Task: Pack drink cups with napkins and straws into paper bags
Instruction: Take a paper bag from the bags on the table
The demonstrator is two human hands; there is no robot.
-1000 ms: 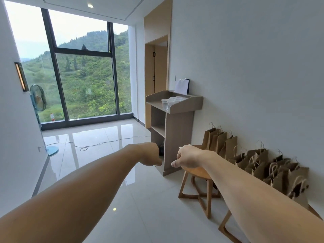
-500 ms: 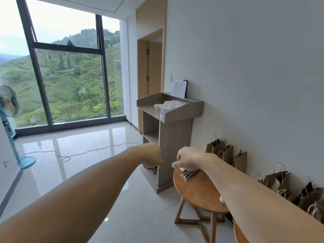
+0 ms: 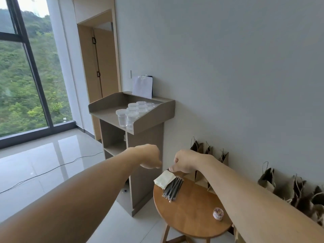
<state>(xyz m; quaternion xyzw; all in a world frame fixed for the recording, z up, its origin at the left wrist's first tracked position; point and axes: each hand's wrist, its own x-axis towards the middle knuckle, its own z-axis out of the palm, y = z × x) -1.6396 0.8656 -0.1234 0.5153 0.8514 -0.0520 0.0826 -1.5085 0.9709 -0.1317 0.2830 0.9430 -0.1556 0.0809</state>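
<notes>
Now napkins (image 3: 164, 178) newly visible, beside straws (image 3: 172, 189)

Your clear, lidded plastic cups (image 3: 136, 111) stand upright in a cluster on the grey stand (image 3: 154, 116). On the round wooden table (image 3: 189, 216), your white napkin stack (image 3: 164, 178) lies touching the bundle of dark wrapped straws (image 3: 172, 189). Brown handled paper bags (image 3: 298, 190) stand along the wall.

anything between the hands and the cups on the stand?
Only the stand's raised side lip, on the near side of the cups. The left hand and right hand sit below shelf level, the right by the round table. Otherwise the way looks open.
</notes>
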